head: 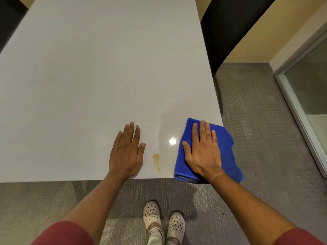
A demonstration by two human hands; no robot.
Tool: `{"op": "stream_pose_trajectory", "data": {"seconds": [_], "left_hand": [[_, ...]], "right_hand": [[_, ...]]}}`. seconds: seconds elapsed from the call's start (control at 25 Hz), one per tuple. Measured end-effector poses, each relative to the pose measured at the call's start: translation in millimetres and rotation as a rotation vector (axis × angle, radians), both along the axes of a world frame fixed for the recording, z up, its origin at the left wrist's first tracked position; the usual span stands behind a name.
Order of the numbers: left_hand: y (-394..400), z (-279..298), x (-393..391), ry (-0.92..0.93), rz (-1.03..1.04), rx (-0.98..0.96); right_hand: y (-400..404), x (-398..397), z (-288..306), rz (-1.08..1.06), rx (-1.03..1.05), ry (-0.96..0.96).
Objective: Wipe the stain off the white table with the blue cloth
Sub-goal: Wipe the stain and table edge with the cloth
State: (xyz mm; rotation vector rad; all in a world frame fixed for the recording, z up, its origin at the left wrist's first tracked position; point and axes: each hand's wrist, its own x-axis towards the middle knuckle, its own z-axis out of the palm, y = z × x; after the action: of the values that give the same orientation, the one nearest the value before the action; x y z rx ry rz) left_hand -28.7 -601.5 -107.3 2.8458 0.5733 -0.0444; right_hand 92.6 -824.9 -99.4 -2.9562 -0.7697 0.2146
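The white table [88,85] fills most of the view. A small yellow-brown stain [156,160] lies near the table's front edge, with a wet sheen just above it. To the right of the stain the folded blue cloth [226,152] covers the table's front right corner and hangs slightly over the edges. My right hand [203,151] lies flat on the cloth, fingers spread, pressing it down. My left hand [126,152] rests flat on the bare table to the left of the stain, holding nothing.
A black chair back [233,29] stands past the table's right edge. Grey carpet [256,121] surrounds the table, and a glass door frame [299,106] is at the far right. My feet in white shoes [163,221] stand below the table's front edge.
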Motion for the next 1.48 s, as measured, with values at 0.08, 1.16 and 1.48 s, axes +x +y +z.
{"op": "stream_pose_trajectory", "data": {"seconds": [0.08, 1.16, 1.48], "left_hand": [[-3.8, -0.8, -6.1, 0.01, 0.004, 0.023], [-5.8, -4.0, -17.6, -0.01, -0.037, 0.047], [-6.3, -2.8, -17.6, -0.011, -0.045, 0.041]], "right_hand": [[10.1, -4.2, 0.2, 0.068, 0.006, 0.019], [-7.3, -76.3, -16.3, 0.147, 0.069, -0.131], [-87.6, -36.2, -21.4, -0.025, 0.078, -0.164]]}}
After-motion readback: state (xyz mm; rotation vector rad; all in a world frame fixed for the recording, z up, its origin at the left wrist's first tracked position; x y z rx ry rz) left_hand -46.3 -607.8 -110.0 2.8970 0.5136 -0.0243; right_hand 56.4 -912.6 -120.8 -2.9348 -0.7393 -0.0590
